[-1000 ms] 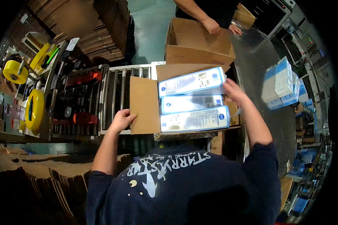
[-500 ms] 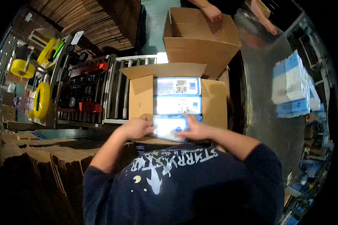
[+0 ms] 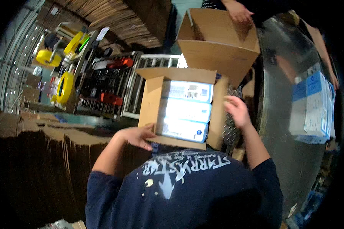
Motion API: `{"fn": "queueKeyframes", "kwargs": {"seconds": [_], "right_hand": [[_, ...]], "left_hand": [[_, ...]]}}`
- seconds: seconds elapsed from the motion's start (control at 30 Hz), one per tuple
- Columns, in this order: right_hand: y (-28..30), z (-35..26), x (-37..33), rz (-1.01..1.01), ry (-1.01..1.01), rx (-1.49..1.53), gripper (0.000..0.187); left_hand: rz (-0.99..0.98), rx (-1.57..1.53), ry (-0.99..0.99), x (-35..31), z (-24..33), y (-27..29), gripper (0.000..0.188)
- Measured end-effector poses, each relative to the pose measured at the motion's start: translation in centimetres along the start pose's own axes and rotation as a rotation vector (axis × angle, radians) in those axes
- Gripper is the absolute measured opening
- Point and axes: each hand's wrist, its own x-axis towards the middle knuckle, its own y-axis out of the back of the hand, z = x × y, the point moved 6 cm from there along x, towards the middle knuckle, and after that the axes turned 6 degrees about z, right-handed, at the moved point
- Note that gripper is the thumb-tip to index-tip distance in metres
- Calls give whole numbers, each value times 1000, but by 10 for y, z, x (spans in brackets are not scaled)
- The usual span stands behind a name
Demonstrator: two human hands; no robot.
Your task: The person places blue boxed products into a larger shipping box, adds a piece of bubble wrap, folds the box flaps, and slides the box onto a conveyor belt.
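Observation:
An open cardboard carton (image 3: pixel 151 105) stands in front of me with its flaps up. Inside, three white and blue packages (image 3: pixel 187 110) lie in a row, washed out by bright light. My left hand (image 3: pixel 135 136) rests against the carton's near left corner, thumb and fingers apart. At the right side, my right hand (image 3: pixel 237 110) has its curled fingertips at the edge of the raised right flap (image 3: pixel 218 118), which is blurred by motion.
Beyond stands a larger open carton (image 3: pixel 218 49), with another person's hand (image 3: pixel 239 11) at its rim. White and blue packages (image 3: pixel 311 107) lie on the dark surface at right. Rollers (image 3: pixel 135 93), yellow tape rolls (image 3: pixel 65 87) and stacked flat cardboard (image 3: pixel 114 23) are at left.
Both hands have left the nearest package, which now lies level inside the carton. My right hand has moved right to the flap, now raised; my left has moved to the near corner.

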Motion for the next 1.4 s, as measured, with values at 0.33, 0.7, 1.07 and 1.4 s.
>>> {"fn": "queueKeyframes", "kwargs": {"seconds": [0.33, 0.7, 1.07, 1.4], "right_hand": [[-112, -117, 49, -38, 877, -801, 29], [-92, 25, 32, 237, 388, -947, 23], [-205, 103, 98, 224, -547, 701, 49], [-464, 53, 269, 187, -269, 300, 59]], "left_hand": [[675, 554, 275, 110, -11, 52, 101], [1015, -628, -105, 108, -146, 85, 75], [1019, 168, 173, 120, -198, 274, 57], [1117, 492, 313, 26, -300, 320, 68]]}}
